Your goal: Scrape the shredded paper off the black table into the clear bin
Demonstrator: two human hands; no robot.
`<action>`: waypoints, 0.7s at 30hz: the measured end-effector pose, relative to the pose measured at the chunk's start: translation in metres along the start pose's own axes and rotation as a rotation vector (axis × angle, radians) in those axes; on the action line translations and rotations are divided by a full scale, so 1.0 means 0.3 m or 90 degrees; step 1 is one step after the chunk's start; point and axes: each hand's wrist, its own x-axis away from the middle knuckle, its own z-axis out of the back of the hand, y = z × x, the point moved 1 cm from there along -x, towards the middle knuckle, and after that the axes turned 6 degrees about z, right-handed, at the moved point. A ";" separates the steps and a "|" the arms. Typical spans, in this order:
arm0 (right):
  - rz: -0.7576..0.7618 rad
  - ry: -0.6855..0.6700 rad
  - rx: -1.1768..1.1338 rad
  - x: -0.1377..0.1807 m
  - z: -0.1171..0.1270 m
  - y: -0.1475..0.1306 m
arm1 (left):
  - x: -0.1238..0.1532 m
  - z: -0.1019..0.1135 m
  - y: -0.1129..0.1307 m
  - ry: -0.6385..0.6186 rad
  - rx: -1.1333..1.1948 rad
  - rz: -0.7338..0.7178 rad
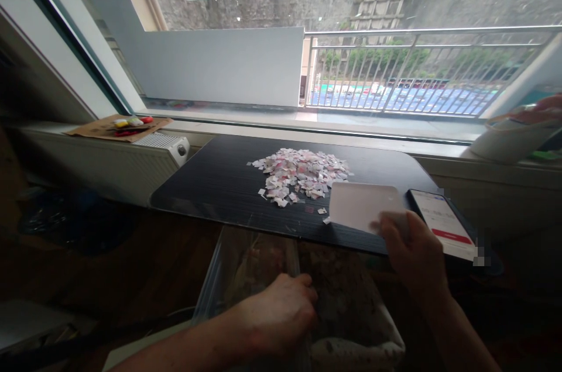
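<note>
My right hand (pixel 413 249) is closed on a corner of a thin white plastic tray (pixel 362 205), which is tilted over the front right of the dark table (pixel 211 179). Left of the tray lies a heap of small pinkish-white paper scraps (pixel 302 170), with a few loose pieces by the tray's edge. Below the table's front edge, my left hand (pixel 283 307) is curled above a clear plastic bin (pixel 215 278) and beside a dim open container with a pale rim (pixel 381 325). What its fingers hold, if anything, is hidden.
A phone (pixel 443 220) with a lit timer screen lies at the table's right end. Behind the table runs a window sill (pixel 263 126). To the left, a radiator (pixel 144 161) carries brown cardboard (pixel 100 127) with colourful small items. A white pot (pixel 504 141) stands right.
</note>
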 end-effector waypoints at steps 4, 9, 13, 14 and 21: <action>0.001 0.004 0.033 -0.006 0.009 -0.004 | 0.000 0.001 0.000 -0.003 0.000 -0.004; 0.034 -0.019 0.066 -0.007 0.029 -0.008 | -0.003 -0.007 -0.002 0.013 0.004 -0.006; 0.070 0.010 0.134 -0.010 0.047 -0.015 | -0.002 -0.005 0.001 0.012 0.009 -0.008; 0.077 0.007 0.140 -0.010 0.045 -0.019 | -0.003 -0.005 0.002 0.011 0.010 -0.009; 0.044 -0.043 0.044 -0.014 0.003 -0.042 | -0.011 -0.019 -0.004 0.027 0.013 -0.012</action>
